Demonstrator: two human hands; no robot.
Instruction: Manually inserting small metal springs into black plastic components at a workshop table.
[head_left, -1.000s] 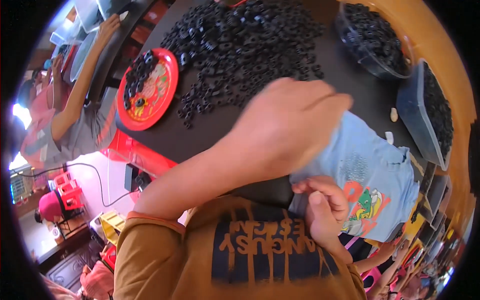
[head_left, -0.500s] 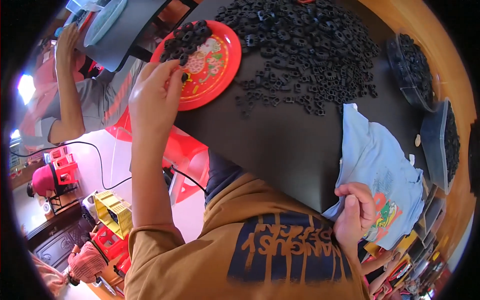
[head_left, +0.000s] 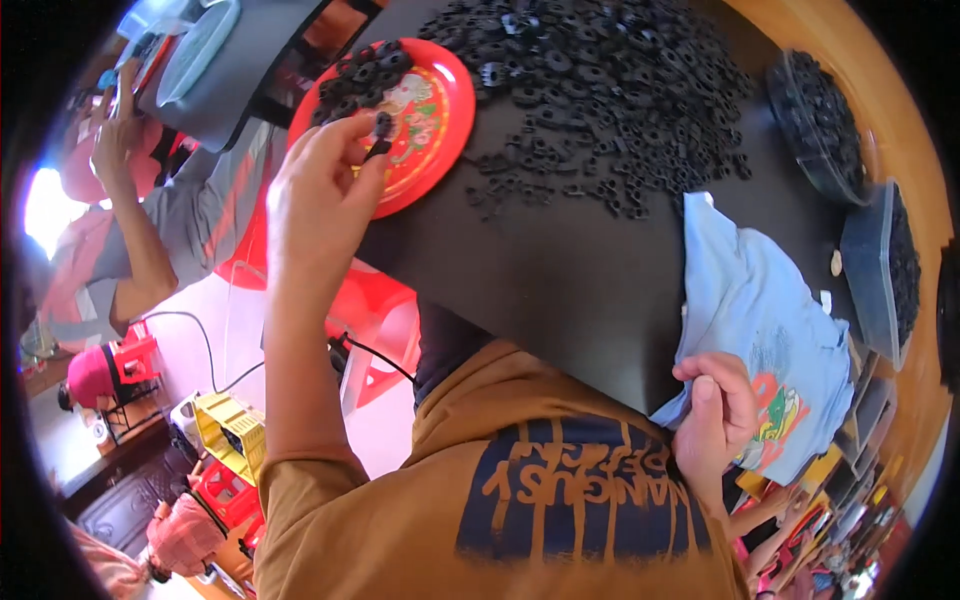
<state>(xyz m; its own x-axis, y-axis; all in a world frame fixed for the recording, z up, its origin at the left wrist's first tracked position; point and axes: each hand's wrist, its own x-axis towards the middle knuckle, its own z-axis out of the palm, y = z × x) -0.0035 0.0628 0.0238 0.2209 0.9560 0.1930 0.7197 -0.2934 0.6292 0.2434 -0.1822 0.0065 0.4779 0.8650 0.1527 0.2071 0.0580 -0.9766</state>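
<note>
My left hand (head_left: pixel 325 190) is over the near edge of a red patterned plate (head_left: pixel 455 140), with thumb and fingers bent around a small black part (head_left: pixel 383 125). Black also shows at the thumb tip; whether it belongs to the same piece I cannot tell. On the plate's far left side is a heap of round black parts (head_left: pixel 370 75). My right hand (head_left: pixel 715 415) has its fingers curled in beside a light blue cloth (head_left: pixel 765 300) with a coloured print, near the table's front edge. Anything inside those fingers is hidden.
A wide pile of small black parts (head_left: pixel 610 90) covers the far part of the dark table (head_left: pixel 540 270). Clear plastic boxes (head_left: pixel 870 270) of black parts stand along the right. Another person's arm (head_left: pixel 145 250) is at the left, by a neighbouring table (head_left: pixel 225 90).
My left hand has turned and its fingers have lifted, bringing the small black part into plainer view above the plate. My right hand has barely moved.
</note>
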